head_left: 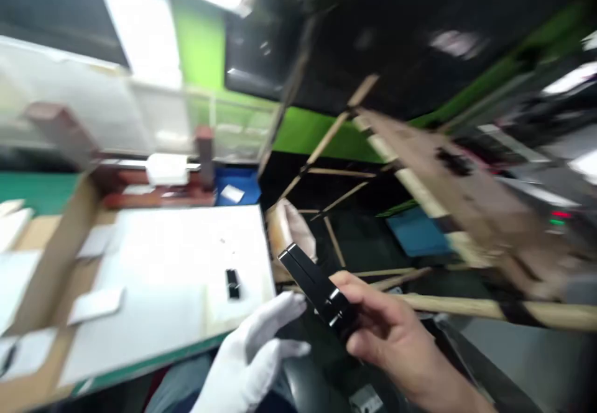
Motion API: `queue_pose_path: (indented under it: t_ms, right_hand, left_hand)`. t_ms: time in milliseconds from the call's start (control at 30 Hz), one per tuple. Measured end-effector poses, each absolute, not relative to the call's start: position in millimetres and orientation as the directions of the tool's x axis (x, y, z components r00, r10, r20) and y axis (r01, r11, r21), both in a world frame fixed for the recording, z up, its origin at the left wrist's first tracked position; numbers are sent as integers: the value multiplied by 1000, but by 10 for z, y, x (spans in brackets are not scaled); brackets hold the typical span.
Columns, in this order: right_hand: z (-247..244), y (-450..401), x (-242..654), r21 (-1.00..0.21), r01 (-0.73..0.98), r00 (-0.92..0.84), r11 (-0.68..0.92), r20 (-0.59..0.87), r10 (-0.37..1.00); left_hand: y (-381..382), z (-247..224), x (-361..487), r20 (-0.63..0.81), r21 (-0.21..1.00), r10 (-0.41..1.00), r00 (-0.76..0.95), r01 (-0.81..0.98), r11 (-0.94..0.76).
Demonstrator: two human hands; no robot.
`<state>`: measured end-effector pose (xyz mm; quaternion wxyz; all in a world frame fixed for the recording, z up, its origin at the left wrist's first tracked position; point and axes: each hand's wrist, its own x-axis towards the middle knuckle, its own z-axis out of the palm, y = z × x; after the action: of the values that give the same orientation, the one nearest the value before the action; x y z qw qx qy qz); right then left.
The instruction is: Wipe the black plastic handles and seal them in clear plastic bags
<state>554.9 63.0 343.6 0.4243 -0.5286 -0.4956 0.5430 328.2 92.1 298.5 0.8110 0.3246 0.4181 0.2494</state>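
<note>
The bare right hand [392, 332] is clenching a glossy black oblong case [317, 285] between thumb and fingers, low and right of centre in the frame, with the case tilted and its silver-edged end pointing to the upper left. The white-gloved left hand [254, 354] is hanging open just beside it, grasping nothing, though I cannot tell whether it is touching the case. Toward the left, a small black piece [232, 283] is lying on a white board [158, 276] beside a cardboard tray wall [58, 257], above a green mat [37, 192].
</note>
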Motion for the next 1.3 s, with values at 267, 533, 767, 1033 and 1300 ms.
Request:
queue_pose_path:
  t_ms: [267,533,767,1033,1300]
  right_hand:
    - [2397,334,3918,-960,-44,-166,-276,-265,950]
    - [2381,312,3520,-931,361,-64,-61,-90,994]
    - [2416,318,3395,-904,392,126,-171,-131,983]
    - [2551,477,3615,-436,-453,-148,-778,-823,548]
    - [2511,451,3707,-375,-501,-178,-780,-838,517]
  left_hand:
    - [936,2839,2213,-626,463,586,515,-360,810]
    - [916,2690,1901,-712,519,624,322,-356,777]
    - [947,2621,1975,-696,603,675,245,-311,735]
    - [1032,2627,2073,-765,545,612,200,-305,781]
    - [1015,2598,2189,-780,496,582,232,-339,800]
